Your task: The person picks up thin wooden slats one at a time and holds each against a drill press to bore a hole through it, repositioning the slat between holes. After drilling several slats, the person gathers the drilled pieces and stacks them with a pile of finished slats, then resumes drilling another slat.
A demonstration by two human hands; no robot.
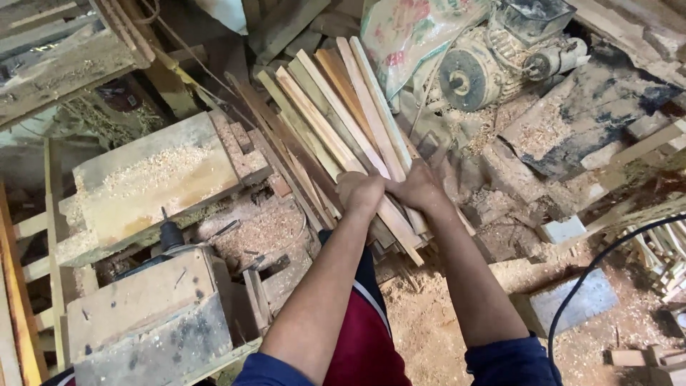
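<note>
Your left hand and right hand are both clenched around the near ends of the bundle of wooden slats, which fans away toward the far motor; a loose grip could let slats slide onto the sawdust floor

One package shows: a soft sack at the top of the view, right of centre, lying crumpled against the grey motor and just above the far ends of the wooden slats. It is pale greenish-white with pink and red flower-like patches. No labels, signs or screens can be made out anywhere else.
</note>
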